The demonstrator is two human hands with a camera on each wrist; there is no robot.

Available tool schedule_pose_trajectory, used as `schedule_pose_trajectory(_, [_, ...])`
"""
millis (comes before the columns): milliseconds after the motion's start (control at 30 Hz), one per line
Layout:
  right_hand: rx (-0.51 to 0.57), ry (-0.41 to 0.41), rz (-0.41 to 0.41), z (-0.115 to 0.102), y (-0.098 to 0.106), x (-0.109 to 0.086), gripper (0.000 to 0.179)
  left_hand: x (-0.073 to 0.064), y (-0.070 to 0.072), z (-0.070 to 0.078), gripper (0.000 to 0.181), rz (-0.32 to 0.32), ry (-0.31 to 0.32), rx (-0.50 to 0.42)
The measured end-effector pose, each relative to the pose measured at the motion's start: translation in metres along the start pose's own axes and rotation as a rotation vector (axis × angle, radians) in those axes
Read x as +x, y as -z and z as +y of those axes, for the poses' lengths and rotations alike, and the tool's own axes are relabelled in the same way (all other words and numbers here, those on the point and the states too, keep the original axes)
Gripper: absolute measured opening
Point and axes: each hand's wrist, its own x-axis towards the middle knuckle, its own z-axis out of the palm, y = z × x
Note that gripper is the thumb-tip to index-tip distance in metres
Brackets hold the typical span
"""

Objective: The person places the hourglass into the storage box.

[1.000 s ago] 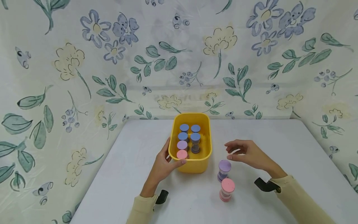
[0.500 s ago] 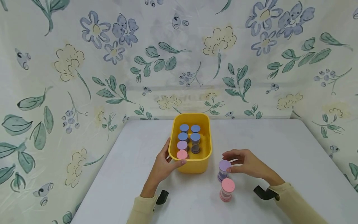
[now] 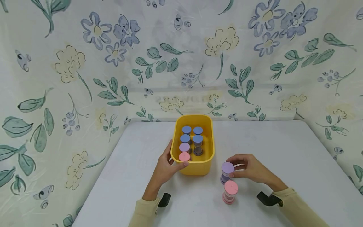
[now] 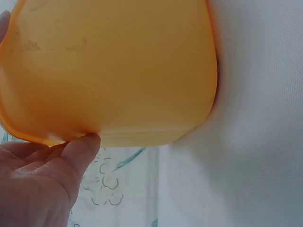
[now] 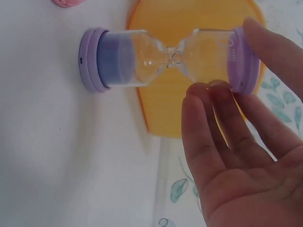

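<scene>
My left hand [image 3: 166,168] grips the near left rim of a yellow plastic bin [image 3: 196,169], thumb over the front edge and fingers along the side. To the right of the bin a purple sand timer [image 3: 227,168] stands upright on the table. My right hand [image 3: 250,169] pinches its top cap between thumb and fingers. In the right wrist view the timer's dark blue sand [image 5: 115,57] lies in the lower bulb, and the base is at the tabletop. Just in front of it stands a pink sand timer [image 3: 231,188], touched by neither hand.
Inside the bin stand several sand timers: blue-capped ones such as the blue timer [image 3: 198,139], a purple-capped timer [image 3: 184,147] and a pink-capped timer [image 3: 184,156]. A white table [image 3: 136,148] runs back to a floral-patterned sheet [image 3: 195,63].
My right hand has come down and slightly left onto the top of the purple sand timer, its fingers closing around the cap. My left hand and the bin have stayed put.
</scene>
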Motion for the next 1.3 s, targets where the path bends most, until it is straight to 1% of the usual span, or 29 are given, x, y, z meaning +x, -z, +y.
schedule_pose_trajectory(200, [-0.03, 0.008, 0.025, -0.002, 0.002, -0.002, 0.044, 0.001, 0.0, -0.001, 0.108, 0.007, 0.007, 0.008])
schedule_pose_trajectory(400, [-0.054, 0.026, 0.093, -0.011, 0.011, -0.003, 0.041, 0.001, 0.001, -0.002, 0.109, -0.001, 0.0, 0.009])
schedule_pose_trajectory(633, [-0.084, 0.054, 0.175, -0.029, 0.024, -0.001, 0.039, 0.001, 0.001, -0.001, 0.11, -0.004, -0.009, 0.002])
schedule_pose_trajectory(800, [-0.1, 0.097, 0.207, -0.043, 0.033, 0.002, 0.036, 0.0, 0.001, -0.001, 0.11, -0.004, -0.004, 0.0])
schedule_pose_trajectory(1000, [-0.11, 0.119, 0.239, -0.064, 0.042, 0.008, 0.036, 0.0, 0.001, -0.001, 0.111, -0.003, -0.007, 0.004])
schedule_pose_trajectory(1300, [-0.102, 0.099, 0.276, -0.083, 0.048, 0.019, 0.037, 0.001, 0.0, -0.003, 0.11, 0.006, 0.009, 0.013])
